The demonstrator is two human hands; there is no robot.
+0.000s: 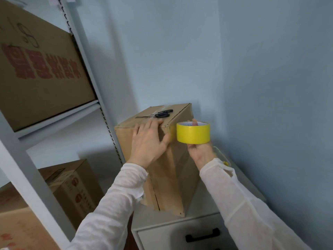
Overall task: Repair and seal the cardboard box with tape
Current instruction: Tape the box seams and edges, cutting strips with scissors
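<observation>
Against cardboard box (173,168), left fingers (153,124) spread flat, right fingers (194,122) gripping tape roll (193,133)

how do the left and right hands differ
The left hand lies flat, fingers spread, on the cardboard box at its top corner; the right hand grips the yellow tape roll beside it. The left hand holds nothing; the right hand has a finger inside the roll's core. Both wear white sleeves.
</observation>
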